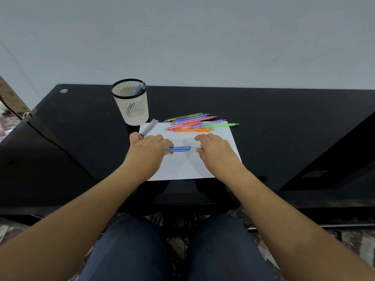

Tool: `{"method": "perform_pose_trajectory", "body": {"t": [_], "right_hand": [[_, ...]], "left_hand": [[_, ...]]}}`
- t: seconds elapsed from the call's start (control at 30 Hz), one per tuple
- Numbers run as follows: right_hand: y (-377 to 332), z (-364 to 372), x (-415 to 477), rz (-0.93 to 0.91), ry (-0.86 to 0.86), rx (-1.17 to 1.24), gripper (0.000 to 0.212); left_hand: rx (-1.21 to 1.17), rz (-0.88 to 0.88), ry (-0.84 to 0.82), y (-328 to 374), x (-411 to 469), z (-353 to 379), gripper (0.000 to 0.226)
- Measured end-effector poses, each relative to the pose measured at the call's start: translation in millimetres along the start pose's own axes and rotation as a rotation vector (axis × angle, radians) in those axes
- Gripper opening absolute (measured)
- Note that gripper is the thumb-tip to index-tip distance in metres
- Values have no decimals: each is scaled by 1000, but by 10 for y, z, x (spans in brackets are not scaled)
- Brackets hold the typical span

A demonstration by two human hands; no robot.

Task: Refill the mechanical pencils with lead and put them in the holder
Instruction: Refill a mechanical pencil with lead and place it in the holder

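Lead, thin as a hair and dark, bridges the short gap between the two hands over the white sheet of paper, and it is the thing most likely to break here: brittle, nearly weightless, and apt to snap under any sideways push. The right hand is closed to a fine pinch on its far end, fingertips together, the other fingers curled. The left hand is closed around the blue pencil, which lies level and points its open end toward the lead; that grip covers the barrel's near half, so how firm it is I cannot tell. By my judgement the lead is being fed into the barrel and should be held close to the opening and pushed straight along its length, never bent. The pencil itself looks like light, stiff plastic, smooth enough to roll, and is best taken around the middle of the barrel. A clear lead case lies at the paper's far left corner, just behind the left hand. More coloured pencils lie in a loose heap on the far edge of the paper, waiting. The white slotted holder stands beyond on the black table, with one blue pencil already leaning inside.
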State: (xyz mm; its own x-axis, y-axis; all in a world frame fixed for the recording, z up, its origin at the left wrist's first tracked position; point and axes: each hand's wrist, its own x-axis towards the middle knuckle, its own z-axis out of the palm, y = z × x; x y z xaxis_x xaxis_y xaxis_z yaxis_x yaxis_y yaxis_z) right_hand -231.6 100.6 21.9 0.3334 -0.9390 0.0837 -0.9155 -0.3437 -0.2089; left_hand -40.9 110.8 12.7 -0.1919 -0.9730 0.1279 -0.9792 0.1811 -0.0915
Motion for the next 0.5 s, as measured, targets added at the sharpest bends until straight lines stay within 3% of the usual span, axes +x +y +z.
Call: {"method": "perform_pose_trajectory", "body": {"t": [0.27, 0.5], "right_hand": [[46, -40, 6, 52, 24, -11, 22], [47, -31, 9, 3, 119, -4, 24]], "left_hand": [[-66, -92, 11, -39, 1, 60, 17], [-73, -69, 0, -42, -16, 22, 17]]}}
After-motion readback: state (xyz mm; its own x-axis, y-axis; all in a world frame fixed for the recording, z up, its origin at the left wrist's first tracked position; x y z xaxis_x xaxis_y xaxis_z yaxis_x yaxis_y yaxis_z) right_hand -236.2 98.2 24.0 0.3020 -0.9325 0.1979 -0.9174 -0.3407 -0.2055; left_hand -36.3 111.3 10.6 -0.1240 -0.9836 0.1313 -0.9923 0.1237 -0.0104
